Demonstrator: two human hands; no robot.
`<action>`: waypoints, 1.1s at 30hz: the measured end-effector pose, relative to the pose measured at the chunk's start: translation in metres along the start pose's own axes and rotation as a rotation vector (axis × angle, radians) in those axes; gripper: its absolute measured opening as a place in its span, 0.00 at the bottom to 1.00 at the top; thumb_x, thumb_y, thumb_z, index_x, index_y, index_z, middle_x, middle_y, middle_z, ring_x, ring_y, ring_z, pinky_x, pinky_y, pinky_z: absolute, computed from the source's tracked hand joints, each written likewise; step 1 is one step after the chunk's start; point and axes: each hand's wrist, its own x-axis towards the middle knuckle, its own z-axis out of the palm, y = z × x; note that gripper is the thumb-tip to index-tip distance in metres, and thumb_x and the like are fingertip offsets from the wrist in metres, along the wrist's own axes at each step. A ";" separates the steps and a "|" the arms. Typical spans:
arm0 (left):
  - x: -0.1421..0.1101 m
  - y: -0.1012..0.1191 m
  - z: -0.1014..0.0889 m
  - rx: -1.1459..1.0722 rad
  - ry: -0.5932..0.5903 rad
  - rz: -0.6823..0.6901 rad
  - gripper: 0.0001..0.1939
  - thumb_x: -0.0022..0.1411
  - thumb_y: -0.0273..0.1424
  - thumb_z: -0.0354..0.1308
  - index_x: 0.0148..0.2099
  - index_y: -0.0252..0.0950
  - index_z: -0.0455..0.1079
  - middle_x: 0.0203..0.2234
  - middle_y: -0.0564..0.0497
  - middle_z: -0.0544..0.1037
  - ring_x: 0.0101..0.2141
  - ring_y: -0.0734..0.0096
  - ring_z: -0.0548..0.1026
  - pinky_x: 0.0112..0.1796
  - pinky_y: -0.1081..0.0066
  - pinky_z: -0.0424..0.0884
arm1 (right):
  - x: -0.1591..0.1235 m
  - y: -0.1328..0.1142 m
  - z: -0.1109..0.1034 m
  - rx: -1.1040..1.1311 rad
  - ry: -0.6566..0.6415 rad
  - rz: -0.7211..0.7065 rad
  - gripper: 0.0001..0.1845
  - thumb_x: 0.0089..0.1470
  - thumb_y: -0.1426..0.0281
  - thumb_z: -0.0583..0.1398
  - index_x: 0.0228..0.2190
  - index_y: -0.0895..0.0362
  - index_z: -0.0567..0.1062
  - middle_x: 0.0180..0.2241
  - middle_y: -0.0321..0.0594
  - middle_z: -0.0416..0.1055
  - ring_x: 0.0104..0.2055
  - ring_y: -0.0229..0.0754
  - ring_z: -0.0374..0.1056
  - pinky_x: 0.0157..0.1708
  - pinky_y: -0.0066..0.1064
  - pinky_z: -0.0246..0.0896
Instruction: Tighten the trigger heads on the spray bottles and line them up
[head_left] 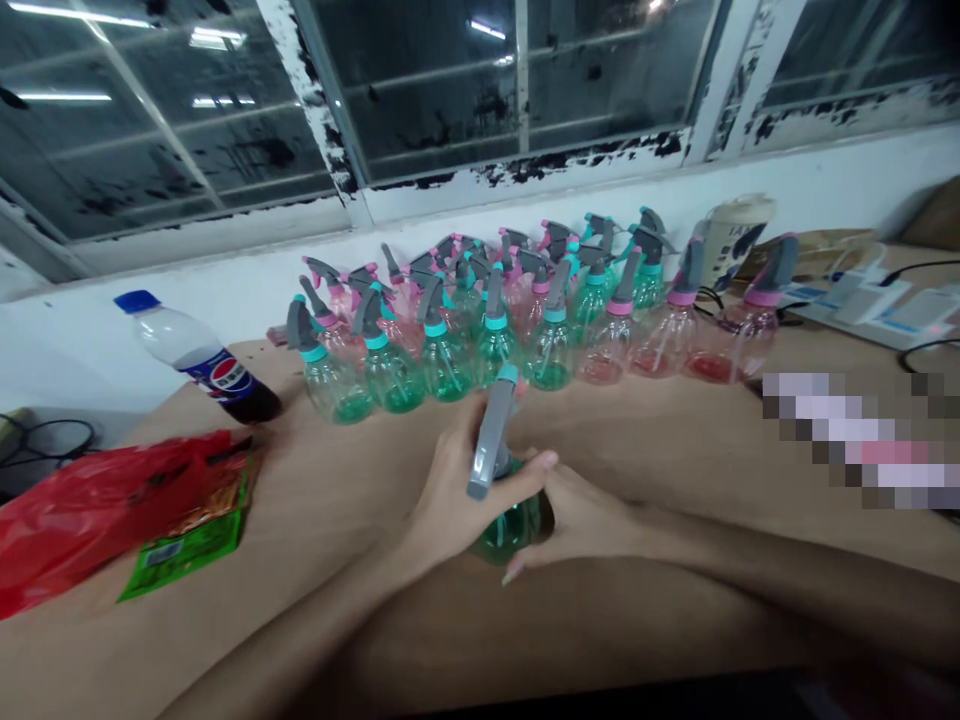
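Close in front of me is a green spray bottle [504, 535] with a grey trigger head, held between both hands. My left hand [450, 490] is closed around its neck, just under the trigger head, with the thumb lying across the front. Around the right side of the bottle's round body curls my right hand [585, 515]. Parts of the neck and body are hidden by the fingers. Beyond the hands stand several more spray bottles [448, 365] in rows, some green with teal collars, others pink with pink collars [658, 345].
A cola bottle [214, 365] leans at the left. Nearer lie a red plastic bag [97, 510] and a green snack packet [191, 540]. At the right are a pale cup [739, 235], white chargers with cables [862, 290] and a blurred-out patch. A wall with windows closes off the back.
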 end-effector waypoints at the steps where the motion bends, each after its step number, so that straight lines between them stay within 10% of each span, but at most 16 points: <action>1: 0.003 -0.001 0.001 -0.008 0.006 0.007 0.24 0.57 0.36 0.60 0.55 0.41 0.60 0.47 0.47 0.72 0.36 0.67 0.75 0.46 0.58 0.69 | 0.002 0.001 0.000 -0.010 0.008 0.010 0.46 0.32 0.53 0.69 0.53 0.51 0.63 0.49 0.43 0.66 0.51 0.53 0.63 0.50 0.46 0.60; 7: 0.012 -0.004 0.003 -0.006 0.063 0.061 0.20 0.56 0.23 0.53 0.51 0.43 0.62 0.47 0.51 0.73 0.46 0.67 0.72 0.49 0.63 0.69 | 0.005 0.018 -0.005 -0.121 -0.009 0.130 0.58 0.26 0.46 0.68 0.56 0.55 0.56 0.51 0.50 0.63 0.54 0.58 0.60 0.49 0.50 0.59; 15: 0.012 -0.008 -0.001 0.115 0.044 0.024 0.20 0.53 0.26 0.50 0.50 0.43 0.62 0.37 0.50 0.76 0.24 0.71 0.73 0.29 0.66 0.74 | 0.002 0.055 -0.044 -0.237 -0.085 -0.010 0.38 0.48 0.46 0.57 0.55 0.54 0.60 0.56 0.49 0.61 0.58 0.52 0.58 0.55 0.48 0.54; 33: 0.016 0.001 -0.006 0.108 0.061 0.144 0.12 0.56 0.29 0.52 0.43 0.43 0.64 0.36 0.51 0.76 0.40 0.64 0.75 0.43 0.62 0.74 | 0.003 0.077 -0.045 -0.552 0.045 0.017 0.25 0.59 0.58 0.52 0.54 0.56 0.64 0.56 0.46 0.64 0.60 0.47 0.57 0.58 0.47 0.55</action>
